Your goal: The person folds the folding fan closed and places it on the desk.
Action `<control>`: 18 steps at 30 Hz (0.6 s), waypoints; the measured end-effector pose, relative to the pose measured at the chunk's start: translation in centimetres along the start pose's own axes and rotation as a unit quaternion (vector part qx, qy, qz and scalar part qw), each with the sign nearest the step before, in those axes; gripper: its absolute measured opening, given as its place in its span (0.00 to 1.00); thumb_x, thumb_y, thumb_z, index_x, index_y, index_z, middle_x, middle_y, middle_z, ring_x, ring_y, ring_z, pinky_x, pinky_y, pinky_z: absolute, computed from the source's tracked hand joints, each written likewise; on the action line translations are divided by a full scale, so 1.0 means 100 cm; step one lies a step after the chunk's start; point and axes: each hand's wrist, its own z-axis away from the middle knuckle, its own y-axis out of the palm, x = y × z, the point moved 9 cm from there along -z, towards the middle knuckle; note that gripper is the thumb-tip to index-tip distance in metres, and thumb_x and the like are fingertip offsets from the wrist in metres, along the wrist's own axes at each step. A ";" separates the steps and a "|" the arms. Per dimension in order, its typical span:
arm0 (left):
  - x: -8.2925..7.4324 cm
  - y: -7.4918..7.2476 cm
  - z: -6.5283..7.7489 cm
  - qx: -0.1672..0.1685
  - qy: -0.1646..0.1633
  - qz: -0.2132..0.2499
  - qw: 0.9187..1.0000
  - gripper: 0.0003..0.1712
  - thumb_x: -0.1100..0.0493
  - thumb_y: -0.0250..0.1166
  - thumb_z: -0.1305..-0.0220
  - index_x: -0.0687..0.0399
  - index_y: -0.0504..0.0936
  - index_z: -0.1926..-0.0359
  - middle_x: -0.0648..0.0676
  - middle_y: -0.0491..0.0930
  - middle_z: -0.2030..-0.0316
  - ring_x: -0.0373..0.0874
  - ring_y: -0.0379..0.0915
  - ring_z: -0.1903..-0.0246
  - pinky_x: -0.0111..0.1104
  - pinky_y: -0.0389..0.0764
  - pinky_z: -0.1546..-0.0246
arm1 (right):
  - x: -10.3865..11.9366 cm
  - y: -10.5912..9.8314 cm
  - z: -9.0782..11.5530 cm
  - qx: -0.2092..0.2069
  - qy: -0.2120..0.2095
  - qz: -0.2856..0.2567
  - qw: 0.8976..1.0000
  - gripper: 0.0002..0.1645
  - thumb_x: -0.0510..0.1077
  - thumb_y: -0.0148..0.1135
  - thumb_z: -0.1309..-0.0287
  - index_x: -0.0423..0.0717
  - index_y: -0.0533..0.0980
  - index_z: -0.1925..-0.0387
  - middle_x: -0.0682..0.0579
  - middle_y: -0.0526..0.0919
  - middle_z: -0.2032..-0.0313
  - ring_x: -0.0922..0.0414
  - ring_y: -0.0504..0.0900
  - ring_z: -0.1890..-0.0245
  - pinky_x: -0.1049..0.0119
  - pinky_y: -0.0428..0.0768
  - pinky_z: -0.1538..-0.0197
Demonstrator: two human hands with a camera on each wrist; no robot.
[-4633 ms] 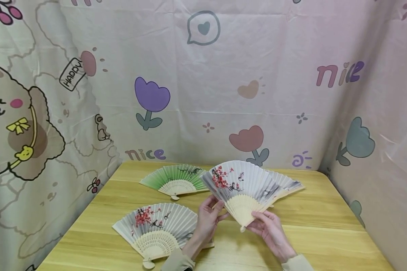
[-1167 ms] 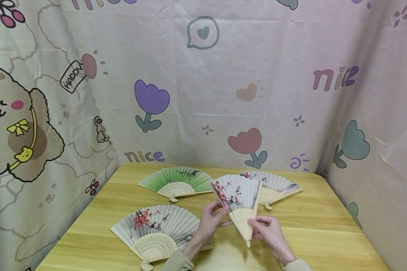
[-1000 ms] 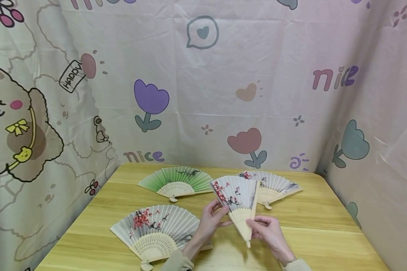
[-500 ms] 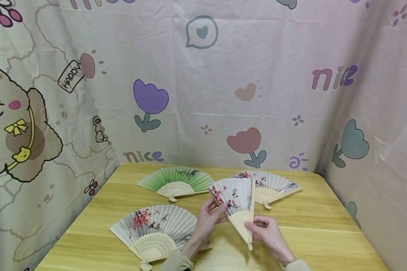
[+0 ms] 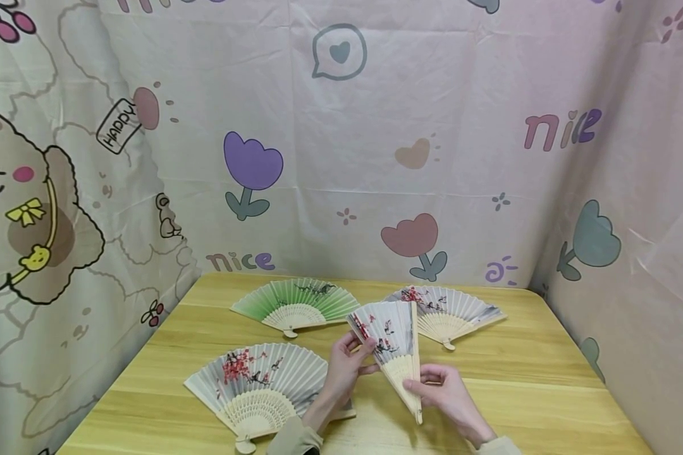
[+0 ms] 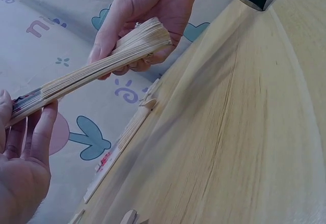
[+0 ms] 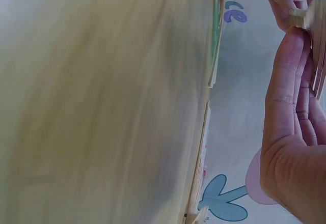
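Observation:
A white folding fan (image 5: 395, 344) with red blossoms and pale bamboo ribs is held above the table, partly folded to a narrow wedge. My left hand (image 5: 347, 363) pinches its left edge, thumb in front. Lower down, my right hand (image 5: 446, 395) grips the ribs on the right side, near the pivot. In the left wrist view the stacked ribs (image 6: 102, 63) run between the left hand (image 6: 25, 168) and the right hand (image 6: 147, 10). The right wrist view shows the right hand (image 7: 293, 112) with its fingers against the ribs.
A green fan (image 5: 296, 306) lies spread at the back left. Another spread blossom fan (image 5: 449, 316) lies behind the held one, and a third (image 5: 262, 392) lies at front left, partly behind my left forearm. The wooden table (image 5: 523, 392) meets printed cloth (image 5: 330, 158) at the back.
The held fan, spread wide at first, has narrowed to a slim wedge. Its right edge and my right hand have moved left, uncovering more of the fan behind. The fans on the table stay put.

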 end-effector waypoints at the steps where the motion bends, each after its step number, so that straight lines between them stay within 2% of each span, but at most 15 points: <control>1: 0.001 -0.001 0.000 -0.002 -0.001 0.000 1.000 0.30 0.60 0.66 0.31 0.74 0.69 0.36 0.54 0.84 0.54 0.41 0.85 0.60 0.32 0.93 0.63 | 0.000 0.001 0.000 0.004 -0.003 0.000 1.000 0.22 0.40 0.70 0.41 0.23 0.78 0.55 0.61 0.86 0.72 0.66 0.82 0.72 0.76 0.86 0.68; 4: 0.001 -0.002 -0.001 -0.005 -0.004 -0.004 1.000 0.30 0.59 0.66 0.32 0.73 0.69 0.36 0.55 0.84 0.54 0.42 0.86 0.60 0.33 0.93 0.63 | 0.001 0.001 0.000 0.002 -0.005 0.004 1.000 0.21 0.41 0.68 0.39 0.23 0.78 0.56 0.62 0.85 0.73 0.67 0.81 0.72 0.77 0.85 0.69; 13: 0.001 0.002 0.000 0.014 0.000 -0.017 1.000 0.29 0.59 0.62 0.28 0.73 0.69 0.34 0.54 0.81 0.53 0.40 0.83 0.57 0.34 0.93 0.60 | 0.004 -0.005 0.000 -0.028 -0.011 0.019 0.999 0.18 0.40 0.65 0.36 0.23 0.80 0.57 0.62 0.82 0.75 0.68 0.77 0.74 0.76 0.85 0.70; 18: 0.001 0.004 0.000 0.019 0.000 -0.016 1.000 0.28 0.59 0.62 0.28 0.72 0.68 0.34 0.54 0.79 0.53 0.40 0.83 0.57 0.35 0.93 0.60 | 0.005 -0.004 0.000 -0.034 -0.023 0.042 0.998 0.17 0.39 0.64 0.35 0.24 0.81 0.57 0.56 0.85 0.71 0.69 0.79 0.73 0.75 0.88 0.68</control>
